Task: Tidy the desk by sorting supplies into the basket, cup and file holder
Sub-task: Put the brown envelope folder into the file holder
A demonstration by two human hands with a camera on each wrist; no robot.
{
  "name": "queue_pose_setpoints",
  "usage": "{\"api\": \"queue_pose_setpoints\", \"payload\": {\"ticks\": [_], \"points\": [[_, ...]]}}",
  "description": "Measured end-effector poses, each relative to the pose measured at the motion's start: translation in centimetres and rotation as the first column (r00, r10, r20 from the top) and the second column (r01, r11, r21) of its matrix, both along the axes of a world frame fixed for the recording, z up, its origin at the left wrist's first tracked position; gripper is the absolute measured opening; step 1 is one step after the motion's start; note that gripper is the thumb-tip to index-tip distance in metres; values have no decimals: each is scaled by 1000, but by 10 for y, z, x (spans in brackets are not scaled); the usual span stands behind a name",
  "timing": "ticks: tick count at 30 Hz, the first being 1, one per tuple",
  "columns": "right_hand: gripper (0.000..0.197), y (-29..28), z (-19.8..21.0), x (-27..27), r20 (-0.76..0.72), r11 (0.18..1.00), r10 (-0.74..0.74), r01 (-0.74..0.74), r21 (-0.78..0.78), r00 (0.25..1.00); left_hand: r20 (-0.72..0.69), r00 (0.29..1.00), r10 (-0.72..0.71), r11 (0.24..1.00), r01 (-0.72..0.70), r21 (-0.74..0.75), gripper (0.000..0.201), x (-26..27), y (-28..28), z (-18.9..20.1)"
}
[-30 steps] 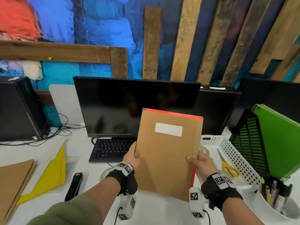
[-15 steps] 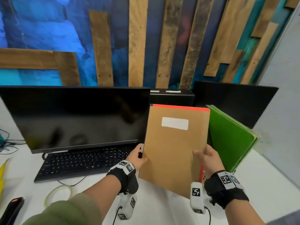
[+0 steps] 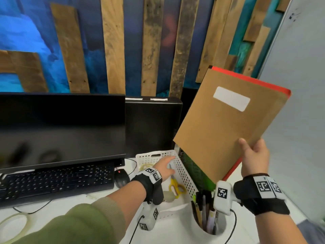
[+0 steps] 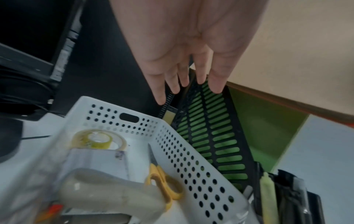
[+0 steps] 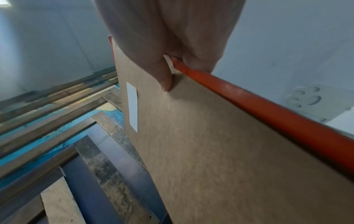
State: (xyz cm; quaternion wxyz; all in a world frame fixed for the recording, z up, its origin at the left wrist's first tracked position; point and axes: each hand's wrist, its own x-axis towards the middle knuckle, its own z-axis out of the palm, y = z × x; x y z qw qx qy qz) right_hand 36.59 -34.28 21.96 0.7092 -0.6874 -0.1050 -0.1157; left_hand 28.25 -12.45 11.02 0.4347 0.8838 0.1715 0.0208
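Observation:
My right hand (image 3: 253, 155) grips the lower right corner of a brown folder (image 3: 226, 124) with a white label and a red folder behind it, held tilted above the black mesh file holder (image 3: 195, 170). In the right wrist view the thumb pinches the brown folder (image 5: 220, 144) against the red edge (image 5: 268, 112). My left hand (image 3: 166, 165) is free, fingers straight, reaching over the white basket (image 3: 184, 173) toward the file holder (image 4: 210, 128), which holds green folders (image 4: 268, 136). The basket (image 4: 191, 159) holds yellow scissors (image 4: 162, 181) and a tape roll (image 4: 97, 139).
A white cup (image 3: 207, 224) with pens stands at the front, right of the basket. The monitor (image 3: 61, 129), keyboard (image 3: 56, 182) and mouse (image 3: 121, 178) fill the left. A tape ring (image 3: 12, 226) lies at the front left. A grey partition (image 3: 299, 103) closes the right side.
My left hand has let go of the folders and reached down over the basket toward the file holder. My right hand alone has lifted and tilted the folders to the right.

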Motion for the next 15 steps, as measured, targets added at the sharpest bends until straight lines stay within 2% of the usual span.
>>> {"api": "queue_pose_setpoints", "payload": {"ticks": [7, 11, 13, 15], "points": [[34, -13, 14, 14, 122, 992, -129, 126, 25, 984, -79, 986, -149, 988, 151, 21, 58, 41, -36, 12], [30, -11, 11, 19, 138, 982, -179, 169, 80, 974, -85, 982, -166, 986, 167, 11, 62, 59, -49, 14], [14, -11, 10, 23, 153, 979, -199, 188, 81, 968, -60, 986, -155, 988, 155, 10, 64, 64, -52, 11], [18, -8, 8, 23, 168, 977, -215, 213, 31, 962, -3, 992, -124, 992, 124, -10, 63, 64, -54, 8]]}}
